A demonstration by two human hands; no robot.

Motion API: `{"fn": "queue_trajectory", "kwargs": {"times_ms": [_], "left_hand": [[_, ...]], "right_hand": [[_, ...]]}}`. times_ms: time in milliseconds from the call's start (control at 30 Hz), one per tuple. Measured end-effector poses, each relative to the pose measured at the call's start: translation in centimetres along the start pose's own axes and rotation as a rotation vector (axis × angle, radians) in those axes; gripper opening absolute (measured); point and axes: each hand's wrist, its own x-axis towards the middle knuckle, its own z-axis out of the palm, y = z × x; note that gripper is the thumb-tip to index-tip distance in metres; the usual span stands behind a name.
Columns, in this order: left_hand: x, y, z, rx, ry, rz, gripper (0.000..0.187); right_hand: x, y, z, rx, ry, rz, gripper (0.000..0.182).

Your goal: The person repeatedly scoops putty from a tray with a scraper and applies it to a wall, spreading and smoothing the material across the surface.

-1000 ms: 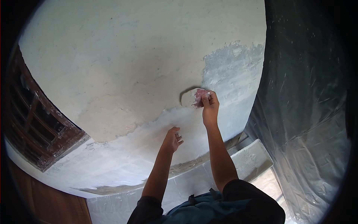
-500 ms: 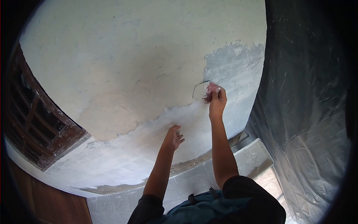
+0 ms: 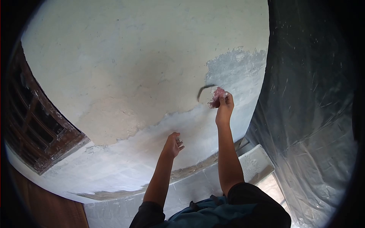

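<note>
My right hand (image 3: pixel 225 108) pinches a flat scraper (image 3: pixel 216 97) by its edge. The scraper is reddish on the held side and coated with pale putty on the rest, and a dark shadow rims its far edge. It overlaps the wall (image 3: pixel 152 72) at the border between the cream surface and a grey-white skimmed patch (image 3: pixel 235 68). Lower and to the left, my left hand (image 3: pixel 173 145) hovers in front of the whitish lower band of the wall. Its fingers are loosely bent and apart, with pale smears on the fingertips, and nothing shows in it.
A dark wooden window frame (image 3: pixel 61 148) with bars is set in the wall at the left. Plastic sheeting (image 3: pixel 304 125) hangs along the right side. Below run a grey tiled ledge (image 3: pixel 194 186) and a putty-smeared block (image 3: pixel 258 163). Brown wood panelling (image 3: pixel 42 201) stands at lower left.
The scraper and my right hand sit slightly lower in view, and a darker shadow now shows along the scraper's far edge. My left hand has shifted a little left and down.
</note>
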Motion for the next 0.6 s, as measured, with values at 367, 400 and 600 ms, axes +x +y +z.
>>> {"fn": "queue_trajectory", "kwargs": {"times_ms": [367, 400, 600], "left_hand": [[-0.4, 0.1, 0.4, 0.014, -0.005, 0.014, 0.091], [-0.6, 0.1, 0.5, 0.011, 0.014, 0.018, 0.091], [-0.8, 0.3, 0.2, 0.000, -0.015, -0.007, 0.092]], "right_hand": [[-0.9, 1.3, 0.1, -0.112, -0.124, -0.071, 0.012], [-1.1, 1.2, 0.9, -0.156, -0.149, -0.075, 0.012], [0.2, 1.0, -0.8, 0.007, -0.010, 0.029, 0.014]]}}
